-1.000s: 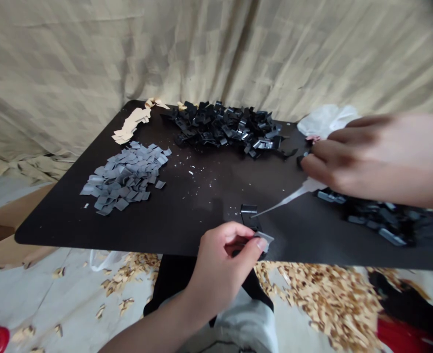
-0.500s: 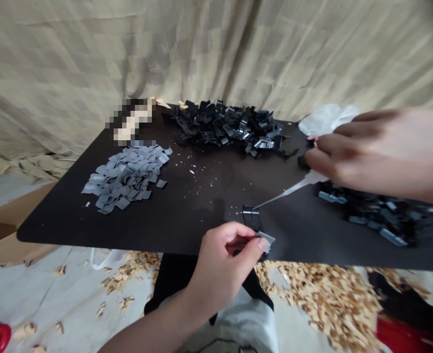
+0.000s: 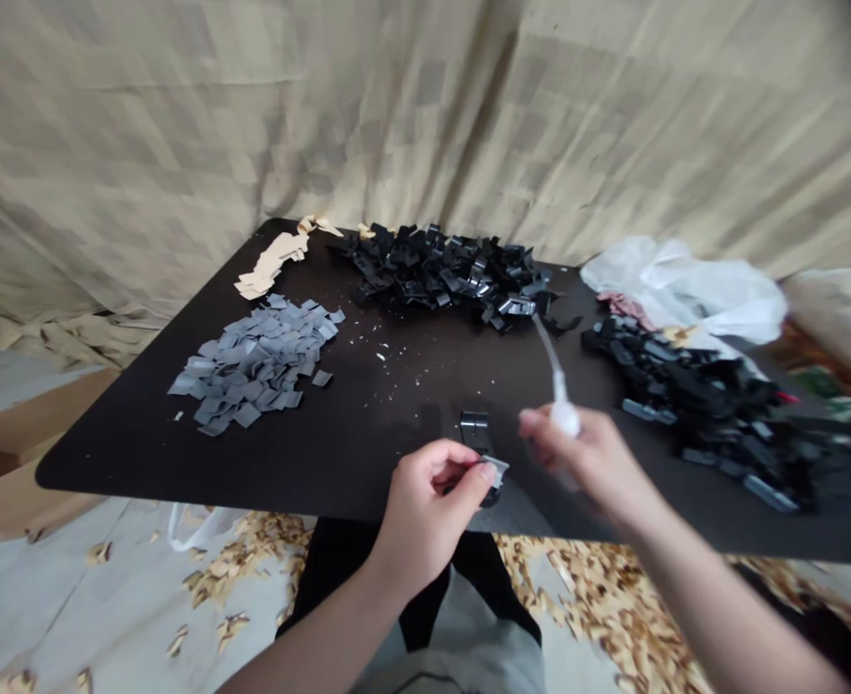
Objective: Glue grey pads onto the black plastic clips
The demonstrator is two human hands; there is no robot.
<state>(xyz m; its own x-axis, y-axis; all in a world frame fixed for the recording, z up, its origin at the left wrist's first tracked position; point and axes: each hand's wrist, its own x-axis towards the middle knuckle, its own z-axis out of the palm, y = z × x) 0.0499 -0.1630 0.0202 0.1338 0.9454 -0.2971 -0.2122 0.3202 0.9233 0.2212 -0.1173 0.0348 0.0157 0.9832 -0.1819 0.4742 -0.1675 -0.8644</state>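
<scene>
Near the table's front edge, my left hand (image 3: pixel 443 492) pinches a small grey square pad (image 3: pixel 495 467) together with a black plastic piece (image 3: pixel 475 431), whose far end stands out beyond my fingers. My right hand (image 3: pixel 576 448) is closed around a small white bottle (image 3: pixel 565 416) with a long thin translucent nozzle, which points up and away from the black piece. Part of the bottle is hidden in my palm. To the left lies a pile of grey square pads (image 3: pixel 258 357). A heap of black plastic pieces (image 3: pixel 454 270) sits at the back of the table.
The dark table (image 3: pixel 382 463) carries another heap of black pieces (image 3: pixel 706 405) on the right, beside a white plastic bag (image 3: pixel 685 284). Tan paper scraps (image 3: pixel 275 265) lie at the back left. A cardboard box (image 3: pixel 27 434) stands left; more tan scraps (image 3: pixel 613 598) cover the floor.
My right hand has come down and toward me, lifting the nozzle tip off the black piece and turning it upward. My left hand keeps its hold on the piece and pad.
</scene>
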